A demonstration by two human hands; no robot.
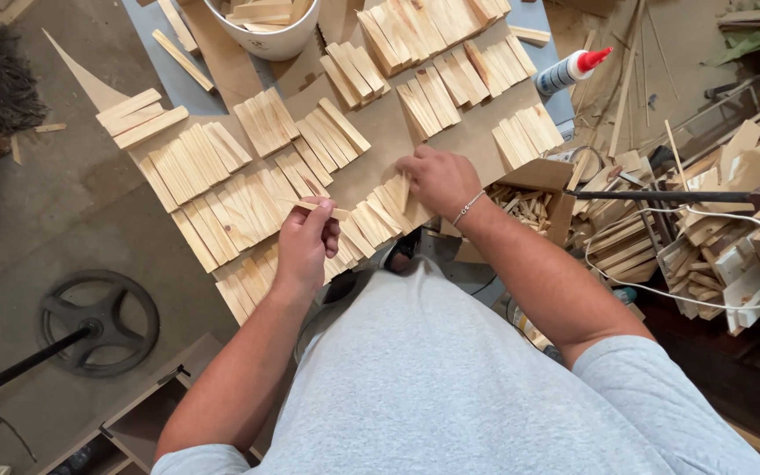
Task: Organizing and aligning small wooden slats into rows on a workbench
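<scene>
- The grey cotton T-shirt (pixel 450 378) on the person's own torso fills the bottom of the view, with both bare forearms reaching forward from it.
- The left hand (pixel 305 246) is curled tight around a thin pale wooden slat (pixel 318 208), pinching it between thumb and fingers so the slat lies crosswise above the rows.
- The right hand (pixel 437 180), with a thin silver bracelet (pixel 468 208) at the wrist, is bent with fingers nearly together, its tips touching a short upright wooden piece (pixel 404 192) at the edge of a fanned row; whether it grips the piece I cannot tell.
- Both hands work over a flat brown cardboard sheet (pixel 380 149) covered with fanned rows of pale wooden slats (pixel 222 207); bare patches lie between the rows, just ahead of the right hand.
- An open cardboard box of small wood offcuts (pixel 529 202) sits just beside the right wrist.
- A white glue bottle with a red nozzle (pixel 571 70) lies beyond it, and a white round bucket holding wood pieces (pixel 266 35) stands at the far edge.
- A black wheel-shaped metal base (pixel 98 321) rests on the grey floor to the left.
</scene>
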